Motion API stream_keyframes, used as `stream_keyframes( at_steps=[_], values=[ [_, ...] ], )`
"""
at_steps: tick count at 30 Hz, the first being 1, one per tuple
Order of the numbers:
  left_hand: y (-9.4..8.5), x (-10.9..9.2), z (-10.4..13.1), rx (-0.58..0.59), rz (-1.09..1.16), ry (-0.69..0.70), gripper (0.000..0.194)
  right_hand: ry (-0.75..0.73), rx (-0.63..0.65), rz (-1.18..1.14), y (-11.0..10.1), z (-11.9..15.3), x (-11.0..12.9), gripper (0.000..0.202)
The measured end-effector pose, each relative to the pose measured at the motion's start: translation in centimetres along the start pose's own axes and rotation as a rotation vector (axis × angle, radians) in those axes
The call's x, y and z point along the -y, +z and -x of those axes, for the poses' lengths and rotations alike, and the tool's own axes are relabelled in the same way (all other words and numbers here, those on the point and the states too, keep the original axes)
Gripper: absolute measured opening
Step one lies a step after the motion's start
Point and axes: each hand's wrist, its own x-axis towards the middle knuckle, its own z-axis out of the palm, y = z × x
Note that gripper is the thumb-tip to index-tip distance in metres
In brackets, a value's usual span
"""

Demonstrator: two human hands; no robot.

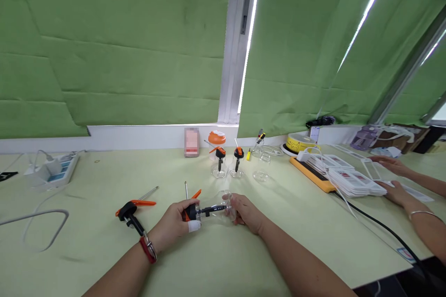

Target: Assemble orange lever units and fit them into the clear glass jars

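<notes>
My left hand (pixel 174 222), with a white wrap on one finger, is closed around an orange and black pump head (pixel 191 212) with a thin metal spout. Its black tube reaches inside a clear bottle (pixel 220 197) lying sideways. Wrapped round the bottle's far end are the fingers of my right hand (pixel 250 213). Another pump head (pixel 128 211) lies loose on the table, left of my left hand. Farther back, two clear bottles with such heads, one on the left (pixel 219 172) and one on the right (pixel 236 172), stand upright. I cannot tell whether the held head is fastened.
Behind stand an orange lid (pixel 217 137), a holder with screwdrivers (pixel 259 141) and clear glass pieces (pixel 261 176). A power strip (pixel 62 171) is at left. On the right are an orange bar (pixel 310 174), stacked white cards (pixel 353 182) and another person's hands (pixel 395 192).
</notes>
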Motion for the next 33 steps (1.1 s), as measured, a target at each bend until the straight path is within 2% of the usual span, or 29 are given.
stream_keyframes(
  at_steps=[11,14,17,19,22,28,33],
  values=[
    [0.0,-0.2,0.1,-0.003,-0.045,0.024,0.06,0.06,-0.031,0.0,0.1,-0.2,0.0,0.067],
    [-0.3,0.3,0.0,0.0,-0.047,0.054,0.057,0.028,0.026,-0.038,-0.3,-0.1,0.0,0.068],
    [-0.8,0.8,-0.3,0.0,-0.042,0.044,0.057,-0.041,0.156,-0.138,-0.9,0.3,0.3,0.058],
    [-1.0,1.1,-0.4,-0.003,-0.047,0.03,0.059,-0.07,0.197,-0.195,-1.2,0.5,0.4,0.065],
    [-1.1,1.2,-0.5,-0.013,-0.049,0.025,0.06,-0.064,0.16,-0.203,-1.3,0.6,0.5,0.079],
    [-0.5,0.2,-0.1,-0.029,-0.028,0.036,0.055,-0.012,0.12,-0.11,-1.0,0.0,-0.2,0.055],
    [-0.5,-0.1,-0.1,-0.029,-0.012,0.014,0.057,-0.044,0.131,-0.103,-0.9,0.0,-0.1,0.053]
  ],
)
